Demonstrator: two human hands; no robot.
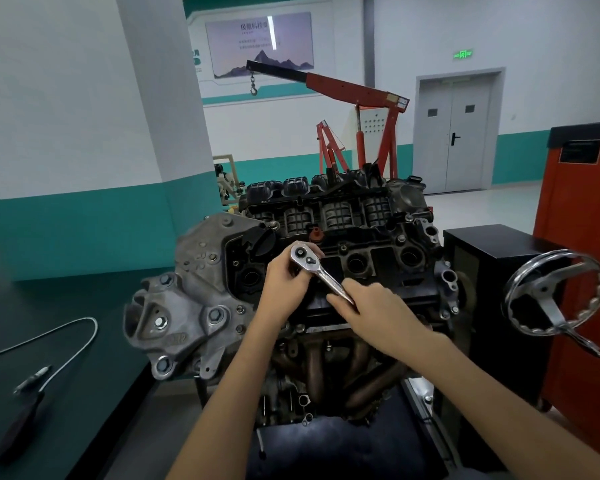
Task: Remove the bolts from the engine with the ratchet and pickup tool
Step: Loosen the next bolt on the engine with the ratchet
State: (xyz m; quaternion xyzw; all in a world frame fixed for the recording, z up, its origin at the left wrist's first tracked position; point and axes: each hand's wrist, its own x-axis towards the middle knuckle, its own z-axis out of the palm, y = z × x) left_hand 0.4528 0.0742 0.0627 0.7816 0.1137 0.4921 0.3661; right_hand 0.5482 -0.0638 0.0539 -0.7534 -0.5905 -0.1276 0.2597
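Chrome ratchet point(321, 273) lies across the top cover of the engine point(361, 233), head toward 11 o'clock, handle running back toward 4 o'clock.

Left hand point(284, 277): grip closed round the ratchet head, fingers curled beneath it. Probable reason: keeps the socket square and pressed down while the handle swings. The socket and the bolt beneath are hidden by the hand, so seating cannot be confirmed.

Right hand point(378, 306): grip wrapped round the handle's far end, where leverage is greatest.

What look like other cover bolts point(343, 248) sit at 2 o'clock of the ratchet head, apparently in place. Judgement: loosening stage, most of the job ahead.

Pickup tool point(20, 426) rests on the dark counter point(7, 306) at 8 o'clock of the engine, flexible shaft looped, well apart from both hands. It is likely parked within left reach for lifting a bolt once it is free.

Handwheel point(555, 292) of the stand at 3 o'clock, untouched. Red hoist point(361, 95) at 12 o'clock, far behind.

Risk: the socket could slip off the bolt if the head tilts.
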